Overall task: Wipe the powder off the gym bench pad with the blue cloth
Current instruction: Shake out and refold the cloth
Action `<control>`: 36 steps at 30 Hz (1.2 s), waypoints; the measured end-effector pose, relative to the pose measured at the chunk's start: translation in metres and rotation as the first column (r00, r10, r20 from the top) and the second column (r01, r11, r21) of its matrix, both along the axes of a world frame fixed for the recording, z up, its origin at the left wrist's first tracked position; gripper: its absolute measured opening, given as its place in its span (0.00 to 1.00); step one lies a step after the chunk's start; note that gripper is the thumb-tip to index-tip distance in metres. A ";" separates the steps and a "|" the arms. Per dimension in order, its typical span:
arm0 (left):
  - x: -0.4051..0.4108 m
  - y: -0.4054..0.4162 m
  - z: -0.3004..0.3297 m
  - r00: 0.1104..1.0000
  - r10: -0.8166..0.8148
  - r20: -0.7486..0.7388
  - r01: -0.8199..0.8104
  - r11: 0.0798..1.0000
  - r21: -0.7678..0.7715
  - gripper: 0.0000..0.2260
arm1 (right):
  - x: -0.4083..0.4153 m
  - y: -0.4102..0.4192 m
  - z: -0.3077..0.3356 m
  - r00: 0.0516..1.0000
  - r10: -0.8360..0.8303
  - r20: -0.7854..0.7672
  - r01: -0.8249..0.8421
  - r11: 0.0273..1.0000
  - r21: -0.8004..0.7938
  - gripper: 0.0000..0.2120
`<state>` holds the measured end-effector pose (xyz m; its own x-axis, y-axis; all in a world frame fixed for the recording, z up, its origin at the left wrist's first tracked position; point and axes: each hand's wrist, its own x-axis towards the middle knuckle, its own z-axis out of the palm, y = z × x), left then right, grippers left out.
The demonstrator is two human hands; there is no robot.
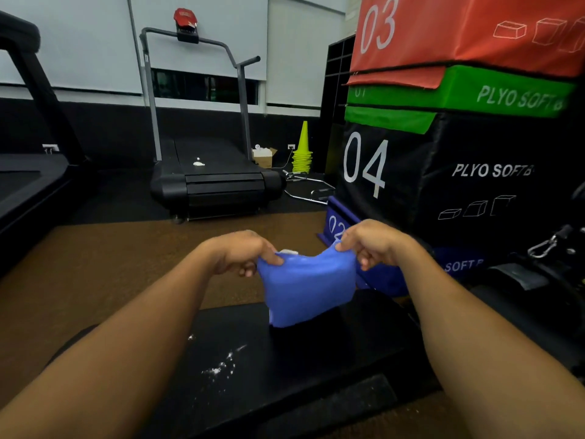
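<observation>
The bench pad [316, 359] lies nearest, low in the middle of the scene. Powder [221, 367] sits on its left part. The cloth [305, 286] hangs above the pad's far end, between the left hand [240, 253] and the right hand [373, 245], each at an upper corner. The stacked plyo boxes [459, 137] stand to the right, beyond the pad. A treadmill [212, 172] stands far, left of centre, and the cones [303, 150] are stacked to its right, seemingly against the far wall.
</observation>
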<state>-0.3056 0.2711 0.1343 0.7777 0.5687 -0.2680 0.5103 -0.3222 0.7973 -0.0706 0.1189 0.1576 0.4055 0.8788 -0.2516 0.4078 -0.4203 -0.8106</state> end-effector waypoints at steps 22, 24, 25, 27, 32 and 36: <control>0.032 0.027 -0.117 0.994 0.099 0.053 -0.106 0.985 0.133 0.06 | 0.018 0.016 -0.110 0.982 -0.096 0.160 0.096 0.995 0.010 0.06; 0.044 0.034 -0.126 0.985 0.143 0.092 -0.157 0.973 0.167 0.05 | 0.025 0.030 -0.120 0.971 -0.157 0.182 0.145 0.987 0.074 0.06; 0.050 0.038 -0.131 0.981 0.164 0.104 -0.181 0.966 0.183 0.05 | 0.030 0.038 -0.125 0.967 -0.183 0.176 0.166 0.981 0.104 0.07; 0.063 0.046 -0.143 0.971 0.206 0.117 -0.227 0.951 0.209 0.04 | 0.038 0.051 -0.135 0.957 -0.237 0.166 0.216 0.967 0.134 0.06; 0.082 0.054 -0.165 0.956 0.288 0.058 -0.294 0.925 0.240 0.20 | 0.040 0.064 -0.161 0.856 -0.249 0.454 0.238 0.968 0.081 0.17; 0.079 0.060 -0.176 0.945 0.324 -0.033 -0.306 0.917 0.254 0.23 | 0.001 0.055 -0.175 0.806 0.234 0.543 -0.310 0.949 0.051 0.29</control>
<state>-0.2264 0.3314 -0.0421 0.5311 0.8357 -0.1397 0.6706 -0.3138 0.6722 -0.0697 0.1742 -0.0170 0.1811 0.9820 0.0545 0.8673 -0.1333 -0.4796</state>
